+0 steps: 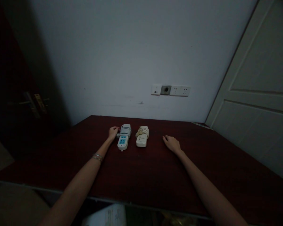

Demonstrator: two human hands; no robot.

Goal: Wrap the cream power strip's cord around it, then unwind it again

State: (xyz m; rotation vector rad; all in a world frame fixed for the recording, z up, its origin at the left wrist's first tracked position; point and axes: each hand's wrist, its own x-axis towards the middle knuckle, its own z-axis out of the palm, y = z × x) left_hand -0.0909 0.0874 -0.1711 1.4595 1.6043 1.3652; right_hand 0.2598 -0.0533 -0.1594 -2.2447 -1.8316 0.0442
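Two power strips with their cords wound around them lie side by side on a dark red table. The left power strip (123, 142) is white with blue socket faces, and its pale cord is coiled about its far end. The right power strip (141, 140) is cream-white, wrapped in a yellowish cord. My left hand (113, 133) rests on the table just left of the blue-faced strip, fingertips by its coiled cord and plug; whether they touch is too dim to tell. My right hand (172, 143) lies on the tabletop, right of the cream strip and apart from it, fingers loosely bent and holding nothing.
The table (141, 175) meets a pale wall with a row of wall sockets (180, 91). A white panelled door (259, 103) borders the right side. At left stands a dark door with a metal handle (39, 103). Items sit below the table's near edge, including something white (108, 215).
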